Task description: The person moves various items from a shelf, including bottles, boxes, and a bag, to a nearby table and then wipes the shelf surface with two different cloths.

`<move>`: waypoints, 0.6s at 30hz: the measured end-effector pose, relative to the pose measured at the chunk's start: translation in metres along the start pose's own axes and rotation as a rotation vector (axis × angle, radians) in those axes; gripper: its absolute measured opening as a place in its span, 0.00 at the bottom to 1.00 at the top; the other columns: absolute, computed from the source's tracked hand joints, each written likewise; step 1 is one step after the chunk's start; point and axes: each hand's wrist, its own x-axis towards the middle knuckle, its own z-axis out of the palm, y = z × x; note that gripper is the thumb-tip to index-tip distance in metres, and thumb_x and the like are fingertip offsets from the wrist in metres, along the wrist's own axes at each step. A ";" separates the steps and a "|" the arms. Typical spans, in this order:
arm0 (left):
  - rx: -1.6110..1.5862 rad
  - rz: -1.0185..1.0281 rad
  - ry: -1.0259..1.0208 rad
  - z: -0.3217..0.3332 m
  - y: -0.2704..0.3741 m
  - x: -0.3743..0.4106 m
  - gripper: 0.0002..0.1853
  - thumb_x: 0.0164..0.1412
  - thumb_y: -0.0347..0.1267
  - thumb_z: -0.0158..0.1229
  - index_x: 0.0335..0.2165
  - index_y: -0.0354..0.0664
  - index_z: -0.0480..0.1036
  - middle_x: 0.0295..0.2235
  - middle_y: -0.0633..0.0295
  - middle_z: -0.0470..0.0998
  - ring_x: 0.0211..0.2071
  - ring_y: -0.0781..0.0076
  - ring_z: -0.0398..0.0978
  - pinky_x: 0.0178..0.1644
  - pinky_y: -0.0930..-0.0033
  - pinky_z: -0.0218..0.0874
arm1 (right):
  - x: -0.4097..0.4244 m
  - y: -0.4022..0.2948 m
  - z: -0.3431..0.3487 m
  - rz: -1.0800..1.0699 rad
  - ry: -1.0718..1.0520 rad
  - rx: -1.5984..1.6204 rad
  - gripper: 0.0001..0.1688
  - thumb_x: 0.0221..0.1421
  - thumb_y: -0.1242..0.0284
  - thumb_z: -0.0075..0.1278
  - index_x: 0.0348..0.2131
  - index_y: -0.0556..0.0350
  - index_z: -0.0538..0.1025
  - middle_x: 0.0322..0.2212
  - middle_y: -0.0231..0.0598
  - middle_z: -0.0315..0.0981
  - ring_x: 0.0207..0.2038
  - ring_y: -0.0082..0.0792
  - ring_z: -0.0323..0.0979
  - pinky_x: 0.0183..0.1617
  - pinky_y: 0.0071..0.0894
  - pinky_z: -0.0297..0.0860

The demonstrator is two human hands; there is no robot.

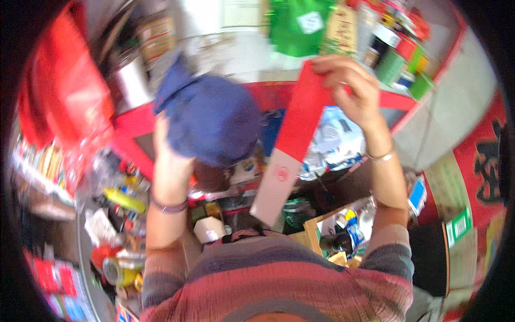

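Observation:
A dark blue cloth cap [215, 120] is held up at the left centre by my left hand [171, 141], whose fingers are mostly hidden behind it. My right hand [350, 86] pinches the upper end of a long strip of card or paper [299, 116]. The strip hangs tilted down to the left, red in its upper part and pale pink with a small red emblem at its lower end. Cap and strip are apart. The picture is blurred by motion.
A red-edged shelf [134, 120] runs across behind my hands, with a metal canister [130, 82], a green bag [299, 26] and several packages. A red plastic bag [64, 80] hangs at left. Cluttered goods lie below left, and an open cardboard box [312, 237] stands by my right arm.

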 end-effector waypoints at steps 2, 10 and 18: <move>0.084 -0.016 0.113 -0.014 0.020 -0.015 0.19 0.62 0.41 0.41 0.43 0.40 0.67 0.42 0.53 0.72 0.44 0.57 0.70 0.53 0.54 0.60 | -0.012 0.018 -0.012 0.117 0.067 0.002 0.07 0.41 0.87 0.43 0.24 0.61 0.70 0.32 0.42 0.74 0.41 0.38 0.72 0.45 0.32 0.67; 0.445 0.088 0.433 -0.035 0.005 0.000 0.20 0.62 0.38 0.41 0.47 0.37 0.65 0.42 0.53 0.72 0.44 0.57 0.70 0.51 0.57 0.62 | -0.111 0.168 -0.133 0.581 0.609 -0.269 0.04 0.52 0.78 0.48 0.30 0.56 0.75 0.31 0.36 0.77 0.34 0.23 0.73 0.40 0.21 0.67; 0.198 -0.005 0.533 -0.029 -0.027 0.001 0.20 0.60 0.36 0.45 0.47 0.34 0.66 0.43 0.52 0.72 0.44 0.61 0.71 0.51 0.61 0.62 | -0.198 0.224 -0.122 0.739 0.391 -0.532 0.04 0.50 0.77 0.49 0.29 0.56 0.76 0.31 0.37 0.77 0.32 0.27 0.75 0.38 0.25 0.69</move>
